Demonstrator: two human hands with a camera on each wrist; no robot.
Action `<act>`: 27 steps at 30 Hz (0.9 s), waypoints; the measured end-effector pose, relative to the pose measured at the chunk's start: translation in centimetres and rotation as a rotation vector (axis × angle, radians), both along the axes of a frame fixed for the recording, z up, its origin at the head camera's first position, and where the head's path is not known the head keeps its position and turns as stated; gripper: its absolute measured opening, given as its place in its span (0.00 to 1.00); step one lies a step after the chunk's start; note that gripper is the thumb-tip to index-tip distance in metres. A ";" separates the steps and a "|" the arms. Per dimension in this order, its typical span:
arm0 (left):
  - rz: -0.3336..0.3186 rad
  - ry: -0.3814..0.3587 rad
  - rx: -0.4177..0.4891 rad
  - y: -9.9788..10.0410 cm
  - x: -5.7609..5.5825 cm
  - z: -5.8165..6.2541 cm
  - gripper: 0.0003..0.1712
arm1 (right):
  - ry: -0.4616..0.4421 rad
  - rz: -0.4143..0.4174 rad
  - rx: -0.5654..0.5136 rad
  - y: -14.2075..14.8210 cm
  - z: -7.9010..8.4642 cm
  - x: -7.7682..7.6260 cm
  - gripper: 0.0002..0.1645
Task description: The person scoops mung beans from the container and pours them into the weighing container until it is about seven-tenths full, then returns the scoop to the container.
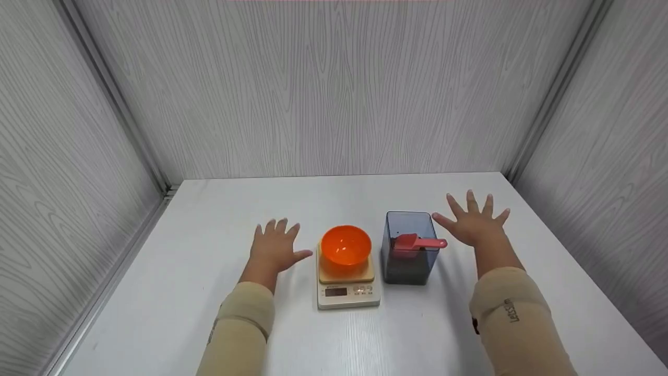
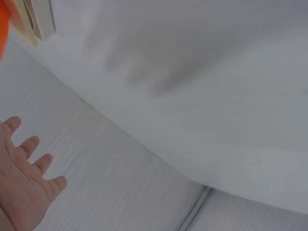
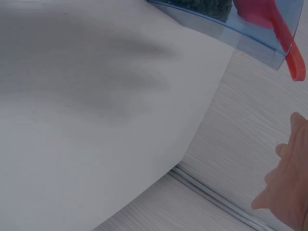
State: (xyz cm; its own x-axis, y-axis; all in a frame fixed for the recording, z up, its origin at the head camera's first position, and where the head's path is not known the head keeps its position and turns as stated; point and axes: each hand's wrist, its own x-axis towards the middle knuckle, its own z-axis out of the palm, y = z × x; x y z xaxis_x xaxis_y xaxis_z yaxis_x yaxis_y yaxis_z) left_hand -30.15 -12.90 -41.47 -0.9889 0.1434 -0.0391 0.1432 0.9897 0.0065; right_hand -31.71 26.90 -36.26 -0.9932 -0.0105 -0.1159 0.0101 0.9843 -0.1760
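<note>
My left hand (image 1: 274,248) is held over the table with its fingers spread, left of a digital kitchen scale (image 1: 348,295). On the scale's platform sits an orange bowl (image 1: 346,245) with nothing visible inside. Right of the scale stands a clear bluish container (image 1: 410,222), its lower part filled with dark loose material (image 1: 407,270). A red scoop (image 1: 412,243) lies in it, the handle reaching over the right rim. My right hand (image 1: 474,225), fingers spread wide, hovers to the right of that container. Both hands hold nothing; the right wrist view shows the scoop's handle (image 3: 294,62) above the hand.
The white table (image 1: 235,209) is bounded by grey wood-grain panels at the back (image 1: 334,94), left (image 1: 62,156) and right (image 1: 600,172). Metal strips (image 1: 120,115) run along the panel corners. Beige sleeves (image 1: 240,324) cover both forearms.
</note>
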 end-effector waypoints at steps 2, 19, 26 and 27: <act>0.003 -0.096 0.084 0.7 0.3 -0.5 0.39 | 0.000 0.000 -0.001 0.1 0.0 -0.1 0.55; 0.002 -0.467 0.603 2.4 3.4 -6.5 0.17 | 0.036 0.073 0.060 -0.7 0.1 -1.1 0.54; 0.001 -0.479 0.588 2.6 3.5 -7.3 0.17 | 0.005 0.100 0.033 -0.3 -0.4 -1.6 0.54; 0.001 -0.481 0.587 2.7 3.5 -7.4 0.17 | 0.003 0.103 0.024 -0.2 -0.5 -1.6 0.54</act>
